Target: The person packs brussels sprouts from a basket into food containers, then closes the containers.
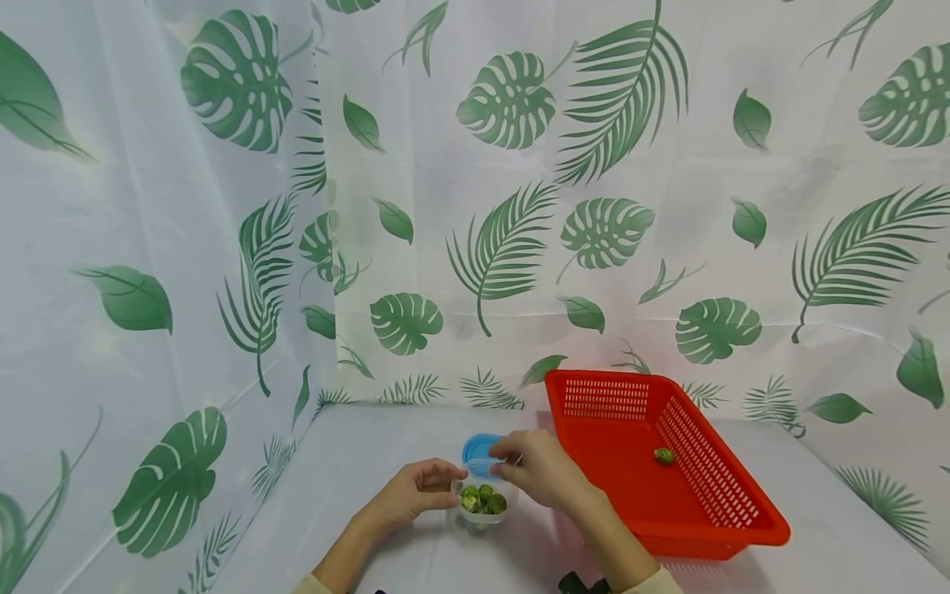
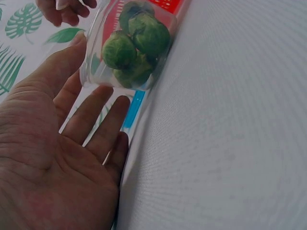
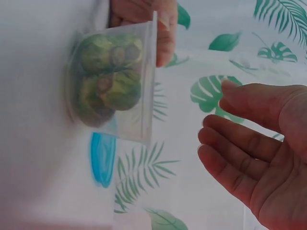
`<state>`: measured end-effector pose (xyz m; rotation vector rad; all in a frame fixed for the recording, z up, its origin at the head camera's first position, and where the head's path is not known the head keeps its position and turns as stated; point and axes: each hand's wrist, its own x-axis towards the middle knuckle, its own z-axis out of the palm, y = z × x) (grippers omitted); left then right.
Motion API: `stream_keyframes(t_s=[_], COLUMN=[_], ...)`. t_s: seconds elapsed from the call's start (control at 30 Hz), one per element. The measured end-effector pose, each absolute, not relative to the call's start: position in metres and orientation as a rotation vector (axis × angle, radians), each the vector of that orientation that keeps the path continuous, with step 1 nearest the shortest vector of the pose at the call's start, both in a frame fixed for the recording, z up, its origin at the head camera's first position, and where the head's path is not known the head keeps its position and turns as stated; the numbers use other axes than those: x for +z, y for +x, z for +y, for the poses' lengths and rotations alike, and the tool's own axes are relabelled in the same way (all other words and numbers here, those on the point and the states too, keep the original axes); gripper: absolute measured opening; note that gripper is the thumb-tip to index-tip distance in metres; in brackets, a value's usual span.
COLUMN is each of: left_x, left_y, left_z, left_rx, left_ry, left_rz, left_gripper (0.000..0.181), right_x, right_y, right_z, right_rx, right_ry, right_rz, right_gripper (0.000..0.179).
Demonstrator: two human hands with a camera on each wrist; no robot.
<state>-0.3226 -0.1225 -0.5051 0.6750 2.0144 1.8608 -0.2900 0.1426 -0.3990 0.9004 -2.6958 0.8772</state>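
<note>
A small clear plastic container (image 1: 483, 518) stands uncovered on the table with several Brussels sprouts (image 2: 136, 40) inside. At its left side is my left hand (image 1: 416, 493), thumb near the rim and loosely extended fingers against or close by the wall. My right hand (image 3: 259, 143) hovers above and to the right of the container, fingers loosely bent and nothing between them. A blue lid (image 1: 477, 450) lies on the table just behind the container, partly covered by the right hand in the head view.
A large red plastic basket (image 1: 616, 462) with slotted sides sits to the right, one Brussels sprout (image 1: 664, 456) in it. Leaf-patterned curtains (image 1: 519, 247) enclose the white table (image 1: 356, 462) at the back and left. A black object (image 1: 582, 584) shows at the bottom edge.
</note>
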Motion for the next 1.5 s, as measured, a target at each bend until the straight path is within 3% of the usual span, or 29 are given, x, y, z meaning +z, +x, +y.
stream_keyframes(t_s=[0.5,1.5], left_x=[-0.506,-0.505], left_y=[-0.323,-0.322], left_z=[-0.122,-0.122], left_rx=[1.860,1.873], left_ry=[0.646,0.666], left_rz=[2.029,2.007], left_gripper=[0.044,0.043], right_x=[-0.381,-0.327], right_y=[-0.285,-0.290], right_z=[0.153,0.175], right_rx=[0.953,0.855], right_ry=[0.741,0.715], right_rz=[-2.650,-2.611], right_gripper=[0.026,0.040])
